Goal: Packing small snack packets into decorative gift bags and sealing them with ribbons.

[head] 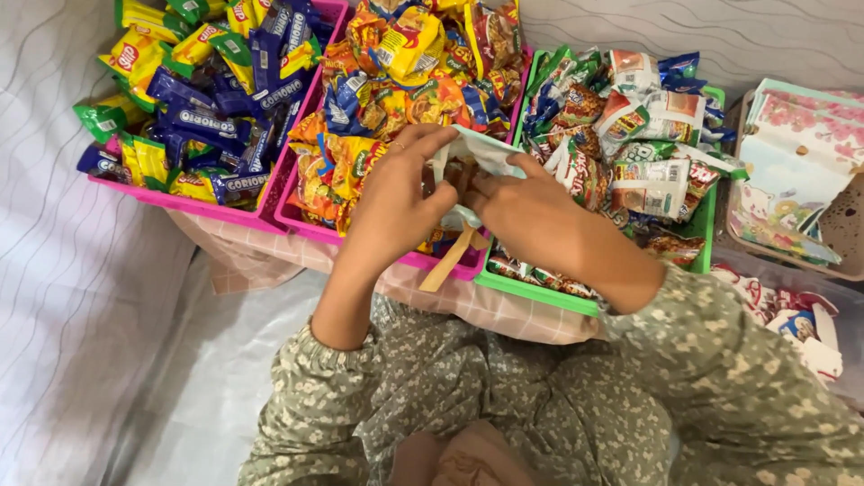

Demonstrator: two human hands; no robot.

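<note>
My left hand (394, 193) and my right hand (531, 209) meet over the middle pink tray (301, 220). Both grip a small pale green-and-white paper bag (481, 148) with a tan handle strip (447, 261) hanging below it. The fingers curl around the bag's mouth, which hides what is inside. Orange and yellow snack packets (409, 54) fill the tray under my hands. There is a ring on my left hand. My sleeves are olive with a small floral print.
A pink tray (180, 196) at left holds blue and yellow wafer packets. A green tray (540, 295) at right holds red, white and green sachets. At far right a basket (792, 261) of pastel printed paper bags, more below it. Pale bedsheet around.
</note>
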